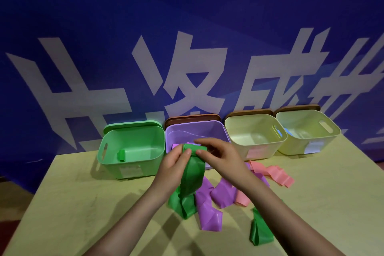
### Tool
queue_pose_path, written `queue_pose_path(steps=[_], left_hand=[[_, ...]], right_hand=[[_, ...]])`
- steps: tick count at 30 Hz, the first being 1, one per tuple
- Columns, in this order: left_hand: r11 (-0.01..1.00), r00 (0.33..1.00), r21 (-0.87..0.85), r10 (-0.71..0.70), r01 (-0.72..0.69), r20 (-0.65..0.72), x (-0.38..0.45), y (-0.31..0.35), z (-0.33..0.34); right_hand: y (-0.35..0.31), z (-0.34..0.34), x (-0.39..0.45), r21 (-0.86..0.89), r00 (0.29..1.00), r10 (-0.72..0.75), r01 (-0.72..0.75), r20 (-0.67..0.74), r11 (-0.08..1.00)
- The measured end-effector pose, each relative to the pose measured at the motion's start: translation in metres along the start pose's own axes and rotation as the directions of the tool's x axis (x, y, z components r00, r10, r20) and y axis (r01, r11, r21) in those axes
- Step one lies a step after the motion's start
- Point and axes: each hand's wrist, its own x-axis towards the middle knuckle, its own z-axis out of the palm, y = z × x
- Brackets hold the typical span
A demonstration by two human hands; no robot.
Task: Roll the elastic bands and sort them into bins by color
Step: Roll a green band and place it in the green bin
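Both my hands hold one green elastic band (192, 174) up in front of the purple bin (195, 130). My left hand (176, 161) and my right hand (218, 155) pinch its partly rolled top end, and the rest hangs down to the table. A rolled green band (121, 155) lies inside the green bin (133, 147). Loose purple bands (209, 208), pink bands (270, 173) and another green band (260, 230) lie on the table under and beside my arms.
Two pale yellow bins (254, 137) (307, 131) stand right of the purple one, all in a row against a blue wall with white characters. The yellow-green table (72, 203) ends at the left, where the floor shows.
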Motion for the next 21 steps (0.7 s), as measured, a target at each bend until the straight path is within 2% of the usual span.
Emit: queue_pose_path(steps=[4,9,13,16,18,21], left_hand=[[0.993,0.995,0.066,0.095,-0.096,0.027,0.0,-0.001,-0.001],[0.934,0.968,0.259,0.247,-0.247,0.03,0.001,-0.005,-0.002],[0.909,0.95,0.289,0.314,-0.302,0.005,-0.001,-0.004,0.0],[0.936,0.962,0.23,0.275,-0.266,-0.006,-0.001,-0.003,0.001],[0.974,0.983,0.133,0.184,-0.182,0.0,0.0,-0.002,0.001],[0.99,1.0,-0.14,-0.008,0.008,-0.001,-0.002,0.006,0.004]], right_hand=[[0.002,0.004,0.001,0.059,0.998,0.053,-0.052,-0.023,0.997],[0.003,0.007,-0.001,0.054,0.998,0.062,-0.061,-0.005,0.997],[0.001,0.01,-0.005,0.096,0.999,0.041,-0.038,-0.031,0.995],[0.002,0.009,-0.005,0.138,0.998,0.055,-0.05,-0.035,0.989],[0.002,0.008,-0.005,0.155,0.996,0.078,-0.071,-0.04,0.985],[0.001,0.006,-0.004,0.208,0.996,0.088,-0.079,-0.034,0.975]])
